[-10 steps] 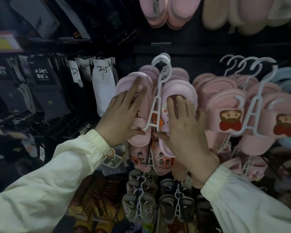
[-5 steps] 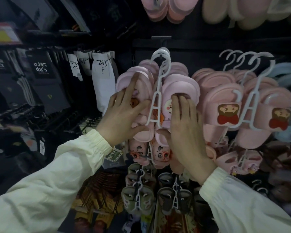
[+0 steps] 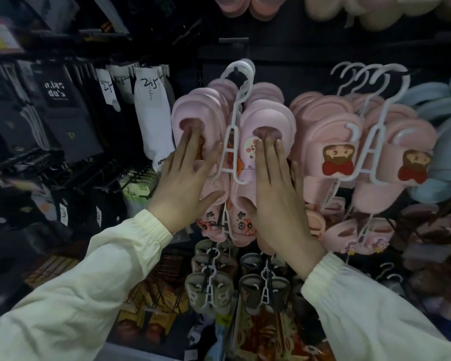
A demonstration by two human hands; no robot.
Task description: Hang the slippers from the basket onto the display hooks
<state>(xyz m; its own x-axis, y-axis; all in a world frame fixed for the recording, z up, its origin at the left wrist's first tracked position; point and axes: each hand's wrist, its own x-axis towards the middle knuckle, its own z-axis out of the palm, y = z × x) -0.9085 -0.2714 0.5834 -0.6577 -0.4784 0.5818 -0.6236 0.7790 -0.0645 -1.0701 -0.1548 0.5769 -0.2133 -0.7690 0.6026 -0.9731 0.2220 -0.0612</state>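
Pressing flat, left hand (image 3: 185, 183) and right hand (image 3: 276, 196) cover pale pink slippers (image 3: 268, 113).

white socks (image 3: 151, 121) hanging just left of pink slippers (image 3: 193, 108), doll-face slippers (image 3: 333, 136) crowding their right, olive slippers (image 3: 193, 284) blocking below

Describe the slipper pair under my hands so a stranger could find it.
On the dark display wall, look right of the white socks for the front pink pair on a white hanger. Unlike the pink pairs to its right with red-bowed figures, it carries a round white face charm.
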